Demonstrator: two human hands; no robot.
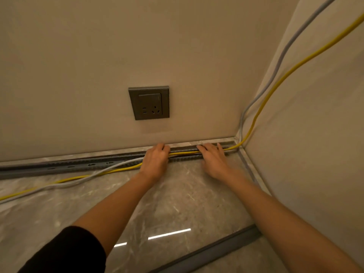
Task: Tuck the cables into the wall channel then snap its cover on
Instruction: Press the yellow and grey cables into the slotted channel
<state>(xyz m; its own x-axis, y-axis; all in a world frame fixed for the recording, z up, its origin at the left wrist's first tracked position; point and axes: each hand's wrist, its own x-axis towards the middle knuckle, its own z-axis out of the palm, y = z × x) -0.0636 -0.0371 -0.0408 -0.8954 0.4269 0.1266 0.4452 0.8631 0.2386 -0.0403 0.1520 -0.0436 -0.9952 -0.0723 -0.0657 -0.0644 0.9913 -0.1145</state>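
Biggest thing first: beige wall (98, 56) meeting a glossy marble floor (177, 194) in a corner. The grey wall channel (78, 164) runs along the base of the wall, from the far left right into that corner. Its cover (212, 248) is a long grey strip lying loose on the floor, well apart from the channel, near the person.

The cables (183, 153): a yellow cable (295, 66) and a grey cable (279, 62) drop down the side wall and sit in the channel between the hands. Left of that they spill out onto the floor. There's a dark socket (149, 102) on the wall above.

The left hand (155, 160) has its fingers curled over both cables at the channel's edge. The right hand (213, 160) lies flat, fingers straight, pressing them in near the corner.

My guess on handling: the cables are light and floppy but springy, so they'll pop out unless pinned. I'd take hold just past the last seated bit and feed leftward. The cover looks thin and bendy, so I'd grab it mid-length and snap it on from one end.
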